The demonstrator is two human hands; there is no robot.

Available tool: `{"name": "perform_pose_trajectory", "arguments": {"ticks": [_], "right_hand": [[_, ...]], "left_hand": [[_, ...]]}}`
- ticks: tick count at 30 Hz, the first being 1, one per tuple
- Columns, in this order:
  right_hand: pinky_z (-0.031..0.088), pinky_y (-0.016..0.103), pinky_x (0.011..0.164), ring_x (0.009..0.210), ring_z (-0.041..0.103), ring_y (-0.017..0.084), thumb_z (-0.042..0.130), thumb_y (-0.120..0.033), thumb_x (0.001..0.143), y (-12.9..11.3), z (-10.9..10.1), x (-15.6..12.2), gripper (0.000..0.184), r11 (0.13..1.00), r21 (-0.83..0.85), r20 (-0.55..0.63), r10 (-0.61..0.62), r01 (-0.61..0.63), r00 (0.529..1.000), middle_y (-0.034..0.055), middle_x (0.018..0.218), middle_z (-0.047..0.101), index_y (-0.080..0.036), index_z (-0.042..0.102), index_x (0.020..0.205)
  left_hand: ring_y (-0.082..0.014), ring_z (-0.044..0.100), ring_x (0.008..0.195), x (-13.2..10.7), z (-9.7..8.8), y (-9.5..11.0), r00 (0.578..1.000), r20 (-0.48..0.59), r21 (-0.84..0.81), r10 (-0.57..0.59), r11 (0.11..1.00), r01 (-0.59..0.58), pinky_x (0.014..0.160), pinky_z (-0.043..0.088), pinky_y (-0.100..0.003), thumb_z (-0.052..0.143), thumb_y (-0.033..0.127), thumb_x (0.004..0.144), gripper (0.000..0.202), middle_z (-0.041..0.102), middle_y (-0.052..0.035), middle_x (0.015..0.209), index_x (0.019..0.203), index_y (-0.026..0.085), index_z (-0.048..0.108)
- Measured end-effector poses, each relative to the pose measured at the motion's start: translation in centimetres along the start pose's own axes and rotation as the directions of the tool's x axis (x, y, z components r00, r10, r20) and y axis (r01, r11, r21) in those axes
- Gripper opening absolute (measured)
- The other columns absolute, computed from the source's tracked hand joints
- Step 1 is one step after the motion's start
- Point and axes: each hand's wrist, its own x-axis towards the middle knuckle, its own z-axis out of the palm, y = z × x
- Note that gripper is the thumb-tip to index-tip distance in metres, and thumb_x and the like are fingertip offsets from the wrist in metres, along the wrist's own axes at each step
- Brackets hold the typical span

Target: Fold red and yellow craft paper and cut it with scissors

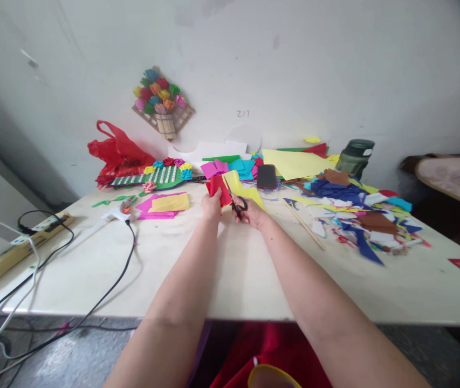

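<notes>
A pale tabletop (233, 269) fills most of the view, set against a white wall (335, 64). On the right of it lies one wide heap of paper scraps (359, 215) in blue, brown, white and yellow. One large yellow sheet (294, 163) lies behind that heap, near one dark green jar (355, 156). At the back left sits one red plastic bag (118, 153). Above it, one paper-flower bouquet (163, 102) hangs on the wall. One green board (152, 177) edged with paper flowers lies just in front of the bag. One power strip (11, 248) lies at the far left, with two cables, one black (104, 291) and one white, trailing off the edge. One pink and yellow paper stack (165, 206) lies left of centre. One dark phone (267, 176) lies behind the hands. One thin wooden stick (304, 225) lies right of the hands.

Two bare forearms reach to mid-table. The left hand (212, 207) pinches one folded red paper (218, 189), held just above the tabletop. The right hand (252, 213) is closed through the handles of one pair of black scissors (235, 203), whose blades meet the red paper's edge.
</notes>
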Motion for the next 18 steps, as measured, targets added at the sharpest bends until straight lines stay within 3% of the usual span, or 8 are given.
{"name": "perform_pose_trajectory", "arguments": {"ticks": [18], "right_hand": [[0.019,0.014,0.024,0.031,0.045,0.005,0.059,-0.057,0.071,0.05,0.45,0.13,0.044,0.999,0.004,-0.06,-0.04,0.04,0.997,-0.003,0.047,0.051,-0.015,0.049,0.065]], "left_hand": [[-0.0117,0.051,0.053,0.25,0.32,-0.37,1.0,-0.004,-0.026,0.007,1.0,-0.007,0.051,0.039,-0.023,0.061,0.033,0.069,0.022,0.053,-0.0011,0.056,0.075,0.012,0.057]]}}
